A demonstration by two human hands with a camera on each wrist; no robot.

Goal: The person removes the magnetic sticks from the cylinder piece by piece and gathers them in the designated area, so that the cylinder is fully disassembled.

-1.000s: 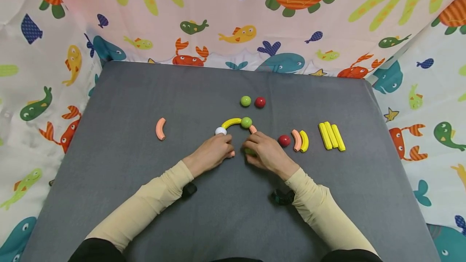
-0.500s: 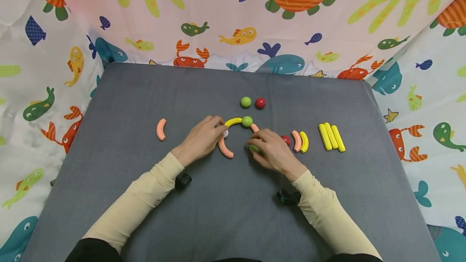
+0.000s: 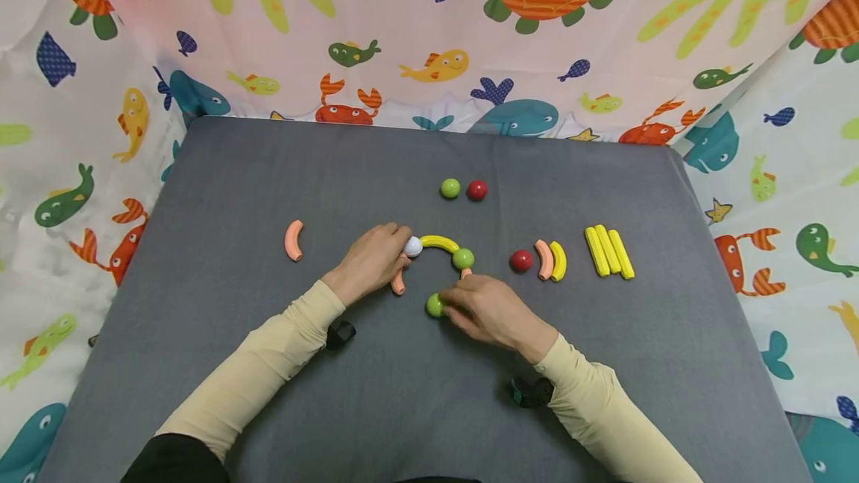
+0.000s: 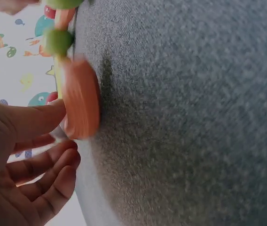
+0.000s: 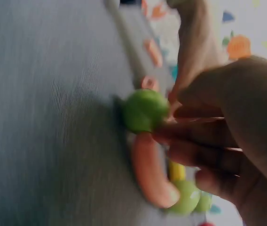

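Note:
A curved chain of toy pieces lies between my hands on the grey table. It runs from a pink curved piece [image 3: 398,284] through a white ball [image 3: 412,247], a yellow curved piece [image 3: 439,242], a green ball [image 3: 463,259] and another pink curved piece [image 5: 148,172] to an end green ball [image 3: 434,305]. My left hand [image 3: 371,263] pinches the chain at the white ball, its thumb against the first pink piece [image 4: 82,99]. With its fingertips, my right hand [image 3: 493,311] holds the end green ball [image 5: 145,110], covering much of the second pink piece in the head view.
A loose green ball [image 3: 450,188] and a red ball [image 3: 477,190] sit behind the chain. To the right are a red ball [image 3: 521,261], pink [image 3: 544,259] and yellow curved pieces [image 3: 558,261], and several yellow sticks [image 3: 608,252]. One pink curved piece [image 3: 293,240] lies left.
My left hand has shifted from the lower pink piece up to the white ball. The chain's right side and end green ball have moved down and left with my right hand.

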